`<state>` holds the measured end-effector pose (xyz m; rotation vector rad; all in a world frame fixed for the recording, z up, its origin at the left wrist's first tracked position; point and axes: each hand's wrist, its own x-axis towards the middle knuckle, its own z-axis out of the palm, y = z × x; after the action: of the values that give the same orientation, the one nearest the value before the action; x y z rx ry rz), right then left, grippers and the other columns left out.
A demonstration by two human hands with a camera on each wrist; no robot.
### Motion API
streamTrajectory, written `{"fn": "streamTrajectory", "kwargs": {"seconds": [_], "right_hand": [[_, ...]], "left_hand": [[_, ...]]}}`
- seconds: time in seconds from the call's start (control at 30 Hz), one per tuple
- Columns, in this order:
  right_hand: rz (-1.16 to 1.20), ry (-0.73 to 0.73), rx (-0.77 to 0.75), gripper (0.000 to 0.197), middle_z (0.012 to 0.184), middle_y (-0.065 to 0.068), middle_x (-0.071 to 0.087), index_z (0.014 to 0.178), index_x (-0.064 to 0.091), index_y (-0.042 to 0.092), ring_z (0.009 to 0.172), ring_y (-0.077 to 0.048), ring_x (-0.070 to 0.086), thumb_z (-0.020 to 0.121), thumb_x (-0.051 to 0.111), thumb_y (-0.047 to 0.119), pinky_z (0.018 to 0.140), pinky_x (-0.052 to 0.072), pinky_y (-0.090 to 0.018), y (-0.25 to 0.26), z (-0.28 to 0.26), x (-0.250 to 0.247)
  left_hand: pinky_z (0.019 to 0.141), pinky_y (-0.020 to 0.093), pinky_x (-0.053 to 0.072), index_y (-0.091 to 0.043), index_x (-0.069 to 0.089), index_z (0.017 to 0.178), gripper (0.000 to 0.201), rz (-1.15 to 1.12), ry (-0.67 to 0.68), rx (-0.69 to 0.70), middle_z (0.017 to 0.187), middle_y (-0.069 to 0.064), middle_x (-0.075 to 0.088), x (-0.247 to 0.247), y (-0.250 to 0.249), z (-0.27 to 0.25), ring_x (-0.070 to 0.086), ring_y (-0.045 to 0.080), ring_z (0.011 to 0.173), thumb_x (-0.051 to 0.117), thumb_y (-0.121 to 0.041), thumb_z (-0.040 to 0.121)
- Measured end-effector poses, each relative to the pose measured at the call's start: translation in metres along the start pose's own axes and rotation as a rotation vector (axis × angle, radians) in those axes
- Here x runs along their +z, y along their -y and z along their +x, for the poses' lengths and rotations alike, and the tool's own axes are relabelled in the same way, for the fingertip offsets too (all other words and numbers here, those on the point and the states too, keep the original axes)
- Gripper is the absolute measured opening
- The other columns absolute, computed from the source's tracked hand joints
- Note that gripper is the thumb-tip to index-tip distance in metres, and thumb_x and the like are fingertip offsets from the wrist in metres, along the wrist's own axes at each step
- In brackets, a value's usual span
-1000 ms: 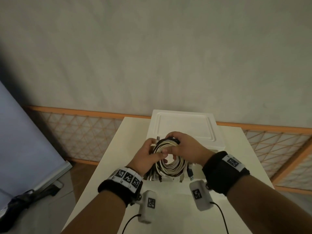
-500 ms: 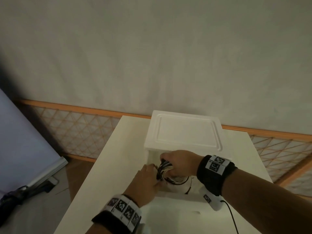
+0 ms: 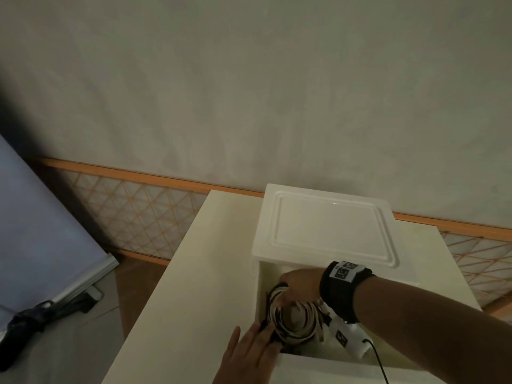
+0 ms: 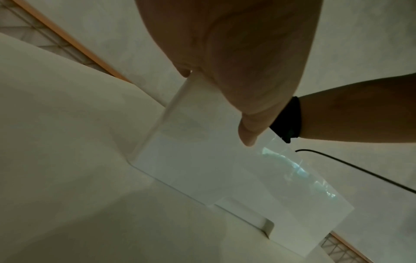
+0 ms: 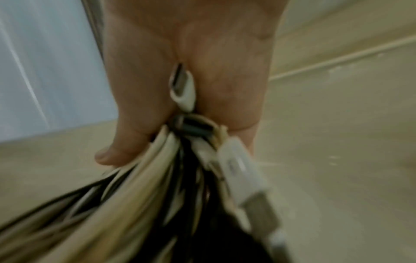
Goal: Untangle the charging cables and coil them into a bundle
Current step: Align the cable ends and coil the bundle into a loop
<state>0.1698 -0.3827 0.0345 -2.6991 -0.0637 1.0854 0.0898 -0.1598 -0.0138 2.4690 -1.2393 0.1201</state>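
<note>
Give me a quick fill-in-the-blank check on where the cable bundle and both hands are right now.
The right hand grips the ____ cable bundle.
The bundle is inside the open white ____.
The left hand touches the bundle with ____ fingers.
The drawer unit stands on the ____.

Missing words: coiled; drawer; straight; table

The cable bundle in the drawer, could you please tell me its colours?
The cable bundle mixes cream-white and black strands; the right wrist view shows it best.
</note>
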Motion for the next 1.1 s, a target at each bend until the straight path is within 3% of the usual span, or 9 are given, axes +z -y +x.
{"fn": "streamTrajectory", "kwargs": {"seconds": [0.17,0.23,0.33,0.47,0.57,0.73,0.9,0.97,1.1], "right_hand": [[-0.034,-0.185,0.029,0.068,0.11,-0.001,0.055,0.115,0.048,0.014,0.1,-0.024,0.053,0.078,0.054,0.071,0.09,0.045,-0.037,-0.019,0.005,0.013],[-0.079,-0.258,0.006,0.079,0.134,-0.007,0.048,0.135,0.039,0.01,0.121,-0.029,0.047,0.082,0.05,0.068,0.105,0.037,-0.042,-0.02,0.002,0.018],[0.035,-0.281,-0.11,0.07,0.155,-0.008,0.023,0.151,0.013,0.013,0.14,-0.024,0.026,0.097,0.042,0.047,0.115,0.02,-0.033,-0.011,-0.013,0.025],[-0.215,-0.139,-0.243,0.091,0.159,-0.006,-0.005,0.149,-0.003,0.031,0.144,-0.032,0.004,0.083,0.044,0.071,0.114,0.011,-0.058,-0.006,-0.018,0.033],[-0.532,-0.023,-0.176,0.09,0.156,-0.005,-0.023,0.148,-0.008,0.037,0.143,-0.039,-0.009,0.083,0.044,0.07,0.109,0.002,-0.069,-0.008,-0.002,0.05],[-0.587,0.001,-0.152,0.09,0.156,-0.003,-0.024,0.147,-0.007,0.04,0.143,-0.04,-0.005,0.081,0.045,0.072,0.107,0.001,-0.07,-0.007,0.008,0.056],[-0.603,0.057,-0.163,0.095,0.157,-0.002,-0.02,0.148,-0.006,0.039,0.144,-0.037,-0.004,0.077,0.046,0.076,0.108,-0.003,-0.065,0.001,-0.001,0.033],[-0.559,0.049,-0.188,0.097,0.159,-0.005,-0.011,0.149,0.001,0.036,0.144,-0.036,0.0,0.077,0.054,0.072,0.114,0.003,-0.059,0.009,-0.013,0.012],[-0.195,0.003,-0.118,0.078,0.159,-0.004,0.013,0.151,0.011,0.029,0.144,-0.026,0.016,0.09,0.052,0.053,0.117,0.017,-0.041,0.02,-0.054,-0.025]], "left_hand": [[0.091,0.033,0.039,-0.036,0.047,0.097,0.03,0.027,-0.119,0.008,0.112,-0.014,0.07,0.005,-0.002,0.002,0.07,0.008,0.095,0.017,-0.04,0.1],[0.087,0.033,0.049,-0.037,0.046,0.096,0.029,-0.007,-0.098,0.006,0.113,-0.014,0.07,0.003,-0.002,0.003,0.069,0.007,0.095,0.018,-0.04,0.1],[0.086,0.032,0.051,-0.036,0.047,0.094,0.029,-0.041,-0.102,0.003,0.113,-0.014,0.07,0.004,-0.001,0.004,0.07,0.007,0.093,0.019,-0.038,0.1],[0.087,0.032,0.049,-0.035,0.049,0.095,0.026,-0.028,-0.11,0.013,0.111,-0.012,0.071,0.007,0.0,0.004,0.07,0.008,0.09,0.024,-0.036,0.099],[0.08,0.035,0.055,-0.035,0.048,0.094,0.025,-0.007,-0.101,0.025,0.111,-0.011,0.071,0.006,0.0,0.005,0.071,0.007,0.086,0.023,-0.038,0.098],[0.09,0.033,0.043,-0.034,0.048,0.089,0.016,-0.014,-0.109,0.016,0.111,-0.013,0.07,0.013,-0.001,0.005,0.07,0.007,0.083,0.033,-0.037,0.093],[0.074,0.039,0.057,-0.033,0.049,0.096,0.022,0.04,-0.11,-0.001,0.11,-0.009,0.071,0.005,-0.001,0.006,0.072,0.012,0.085,0.027,-0.032,0.097],[0.08,0.037,0.055,-0.034,0.051,0.098,0.015,0.014,-0.037,0.009,0.114,-0.011,0.07,0.0,0.0,0.003,0.07,0.014,0.093,0.037,-0.037,0.091],[0.101,0.026,0.027,-0.038,0.049,0.107,0.045,0.007,0.121,-0.025,0.126,-0.017,0.05,-0.001,0.007,-0.003,0.048,0.011,0.109,0.012,-0.06,0.095]]}}
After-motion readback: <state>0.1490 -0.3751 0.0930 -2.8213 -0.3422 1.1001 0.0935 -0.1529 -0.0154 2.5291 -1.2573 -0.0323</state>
